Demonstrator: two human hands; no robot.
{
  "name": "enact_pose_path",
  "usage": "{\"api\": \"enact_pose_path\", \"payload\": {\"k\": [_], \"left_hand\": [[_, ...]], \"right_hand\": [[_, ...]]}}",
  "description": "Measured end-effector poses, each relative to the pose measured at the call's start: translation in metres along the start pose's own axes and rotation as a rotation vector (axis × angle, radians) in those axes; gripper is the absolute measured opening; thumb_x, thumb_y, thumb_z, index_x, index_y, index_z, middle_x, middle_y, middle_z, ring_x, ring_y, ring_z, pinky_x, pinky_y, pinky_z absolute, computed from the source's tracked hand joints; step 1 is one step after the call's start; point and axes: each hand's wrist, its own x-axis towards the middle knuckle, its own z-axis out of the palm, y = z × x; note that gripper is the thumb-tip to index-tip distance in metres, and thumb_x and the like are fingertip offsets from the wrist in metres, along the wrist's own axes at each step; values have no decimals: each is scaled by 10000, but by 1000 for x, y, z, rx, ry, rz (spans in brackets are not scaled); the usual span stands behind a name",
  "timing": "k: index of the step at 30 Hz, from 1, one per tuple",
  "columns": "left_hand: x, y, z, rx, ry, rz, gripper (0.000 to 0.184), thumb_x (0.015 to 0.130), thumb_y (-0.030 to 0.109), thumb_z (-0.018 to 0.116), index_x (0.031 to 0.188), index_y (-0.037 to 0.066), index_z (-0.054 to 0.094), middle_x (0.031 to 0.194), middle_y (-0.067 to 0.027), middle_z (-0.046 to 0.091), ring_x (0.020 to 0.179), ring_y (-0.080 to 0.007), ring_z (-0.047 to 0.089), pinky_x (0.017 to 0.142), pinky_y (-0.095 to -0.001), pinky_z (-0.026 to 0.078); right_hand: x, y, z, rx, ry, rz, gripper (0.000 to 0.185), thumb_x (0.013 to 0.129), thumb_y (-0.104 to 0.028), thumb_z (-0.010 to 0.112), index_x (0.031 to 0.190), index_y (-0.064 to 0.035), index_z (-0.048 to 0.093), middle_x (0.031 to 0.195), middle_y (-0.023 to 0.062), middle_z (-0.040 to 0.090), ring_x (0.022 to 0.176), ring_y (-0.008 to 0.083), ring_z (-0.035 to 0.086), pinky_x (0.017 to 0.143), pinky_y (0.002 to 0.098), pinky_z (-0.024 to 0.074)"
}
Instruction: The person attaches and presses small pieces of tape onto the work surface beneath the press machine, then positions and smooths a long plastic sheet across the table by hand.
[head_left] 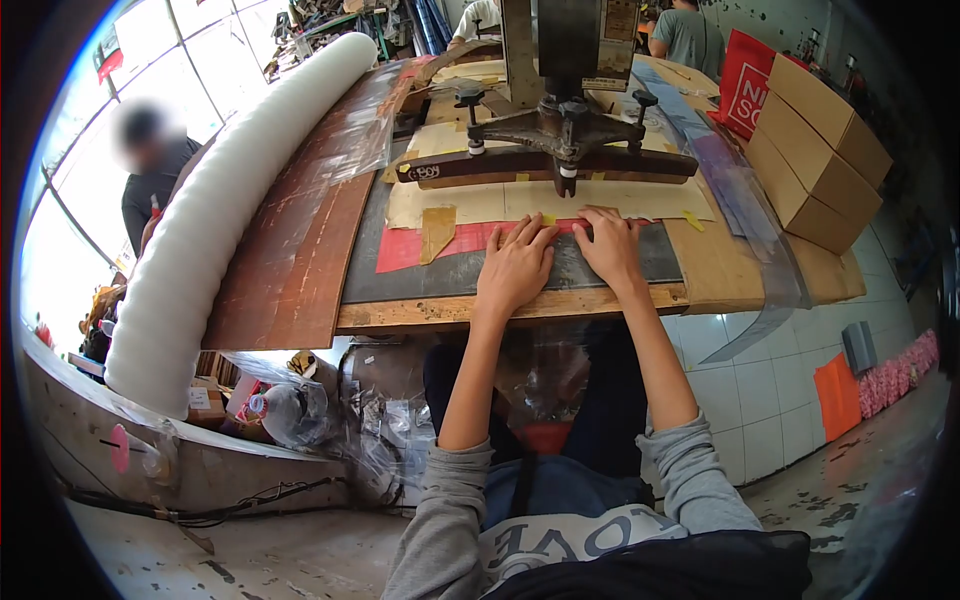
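Observation:
My left hand (515, 265) lies palm down with its fingers stretched forward over a red sheet (400, 250). Beside it, my right hand (612, 250) rests with fingers extended and slightly bent at the sheet's far edge. The red sheet lies on a dark work surface (400, 285), its far edge meeting a cream board (480, 203). A brown tape-like piece (437, 235) covers part of the sheet's left side. Just beyond my fingers hangs the long metal bar (540, 168) of a press, apart from my hands. Neither hand visibly grips anything; parts of the sheet are hidden beneath them.
A thick white foam roll (230, 230) and a reddish-brown board (290, 260) flank the left. Cardboard boxes (820, 160) and clear plastic strips (765, 240) are at right. A person (160, 175) stands at left; another person (688, 38) is at the back.

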Motion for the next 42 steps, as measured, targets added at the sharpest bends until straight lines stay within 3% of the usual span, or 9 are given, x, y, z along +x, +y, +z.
{"api": "enact_pose_path", "payload": {"k": [8,29,38,42], "left_hand": [[-1,1,-2,-9,3,1,358,936,263,443,1270,160,523,1392,-103,457,1322,-230,388,1076,-536,265],[-1,0,-2,25,10,17,374,931,274,446,1284,173,517,1390,-90,462,1313,-246,398,1075,-510,278],[-4,0,-3,44,30,41,368,934,264,455,1286,178,517,1386,-105,463,1295,-259,415,1066,-503,299],[-29,1,-18,27,64,58,380,925,285,475,1271,134,522,1359,-116,488,1266,-247,454,1074,-477,298]], "right_hand": [[0,-1,0,2,-16,14,240,829,-241,629,1011,-91,674,1089,40,660,1111,214,550,949,554,346],[1,1,1,-4,15,-16,234,819,-240,629,993,-91,677,1037,42,670,1068,217,567,921,471,373],[0,9,2,140,18,-69,285,888,-267,570,1056,-56,662,1135,93,645,1072,262,575,925,486,382],[-36,-16,-32,138,99,-30,294,894,-267,570,1050,-37,667,1165,111,632,1094,275,576,963,474,373]]}}
